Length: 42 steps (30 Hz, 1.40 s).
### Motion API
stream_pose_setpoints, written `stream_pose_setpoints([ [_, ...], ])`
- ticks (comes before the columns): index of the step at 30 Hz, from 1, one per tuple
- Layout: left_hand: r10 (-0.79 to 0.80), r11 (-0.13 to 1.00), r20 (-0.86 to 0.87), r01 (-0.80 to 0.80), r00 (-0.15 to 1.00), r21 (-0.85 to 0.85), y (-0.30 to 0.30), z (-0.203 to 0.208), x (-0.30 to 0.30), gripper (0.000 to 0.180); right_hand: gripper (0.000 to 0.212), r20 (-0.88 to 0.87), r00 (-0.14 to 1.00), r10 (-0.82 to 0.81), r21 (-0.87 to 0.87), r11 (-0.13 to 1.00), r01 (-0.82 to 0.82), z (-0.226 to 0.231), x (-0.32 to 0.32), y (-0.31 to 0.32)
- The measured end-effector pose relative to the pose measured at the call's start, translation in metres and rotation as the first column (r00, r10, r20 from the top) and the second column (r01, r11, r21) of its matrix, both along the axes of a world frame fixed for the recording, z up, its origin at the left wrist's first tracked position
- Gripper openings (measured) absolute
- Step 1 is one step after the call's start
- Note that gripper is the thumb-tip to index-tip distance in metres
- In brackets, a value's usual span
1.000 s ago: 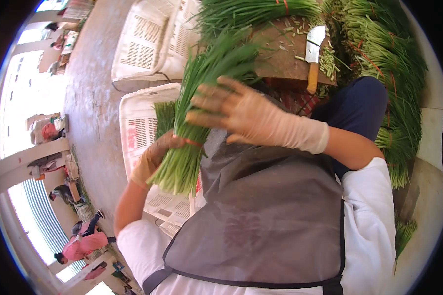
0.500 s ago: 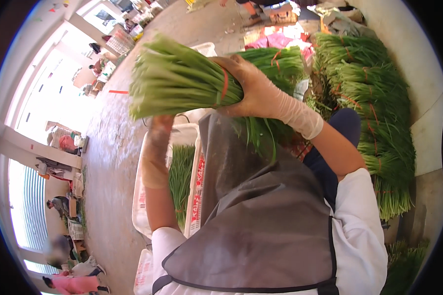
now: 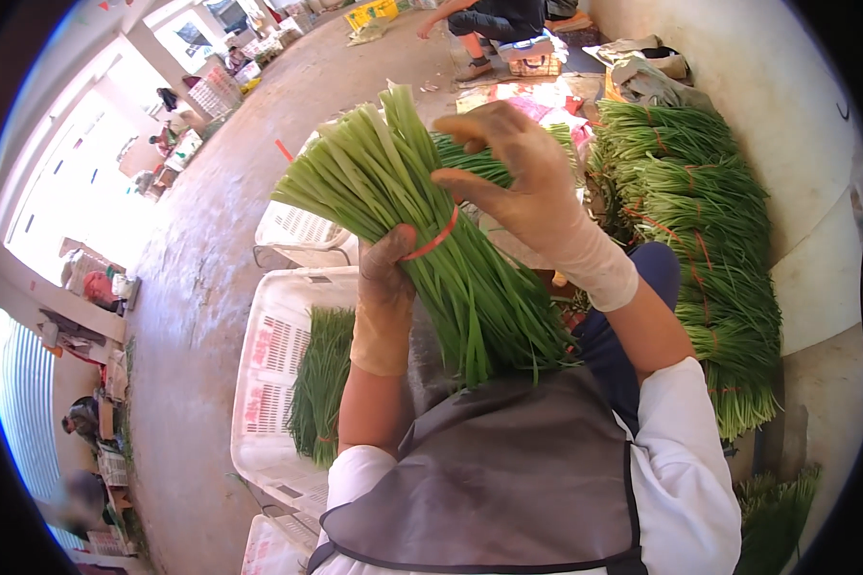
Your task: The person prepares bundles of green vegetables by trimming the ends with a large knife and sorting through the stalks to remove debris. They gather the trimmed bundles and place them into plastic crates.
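Note:
Wrapped around a bunch of green chives, my left hand grips it from the left side, close to a red band tied about it. The pale cut ends fan out toward the upper left, and the dark leaf tips hang down over my grey apron. Just right of the pale ends, my right hand is raised with thumb and fingers apart and nothing between them. Both hands wear thin, stained whitish gloves.
A white plastic crate with chives inside stands at my left. Tied bunches are piled along the wall on the right. A person crouches at the far end beside a basket. Another white crate stands farther off.
The bunch has come lower and turned, its leaves now pointing down to the right. My right hand has let go of it, while my left hand now visibly holds it near the band.

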State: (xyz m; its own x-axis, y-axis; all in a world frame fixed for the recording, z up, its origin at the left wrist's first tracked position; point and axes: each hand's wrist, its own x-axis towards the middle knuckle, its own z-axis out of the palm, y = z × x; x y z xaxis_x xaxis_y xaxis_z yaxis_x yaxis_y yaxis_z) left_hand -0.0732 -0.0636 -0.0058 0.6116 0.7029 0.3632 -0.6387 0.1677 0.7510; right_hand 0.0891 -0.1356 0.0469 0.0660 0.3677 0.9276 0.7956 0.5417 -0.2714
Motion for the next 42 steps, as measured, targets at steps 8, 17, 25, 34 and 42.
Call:
stream_pose_setpoints([
  [8, 0.025, 0.999, -0.069, -0.021, 0.997, 0.048, 0.041, -0.014, -0.008, 0.076, 0.016, -0.494, 0.867, 0.066, -0.151, 0.976, -0.16, 0.01, 0.055, 0.026],
  [17, 0.284, 0.957, -0.074, -0.288, 0.956, -0.038, 0.07, -0.015, 0.012, 0.059, 0.018, -0.033, 0.987, 0.157, -0.251, 0.955, -0.16, -0.047, 0.005, 0.074],
  [25, 0.558, 0.762, -0.291, -0.619, 0.777, -0.191, 0.118, 0.014, -0.016, 0.027, 0.053, -0.165, 0.884, 0.438, -0.698, 0.581, -0.418, -0.089, 0.124, 0.077],
  [34, 0.685, 0.727, 0.056, -0.687, 0.726, 0.015, 0.084, 0.041, -0.052, 0.05, 0.118, 0.173, 0.957, 0.231, -0.136, 0.968, -0.21, -0.051, -0.053, 0.138],
  [42, 0.699, 0.699, -0.333, -0.505, 0.633, 0.507, 0.104, -0.114, -0.191, 0.101, 0.089, 0.035, 0.813, 0.581, -0.511, 0.709, -0.485, -0.069, -0.108, 0.223],
])
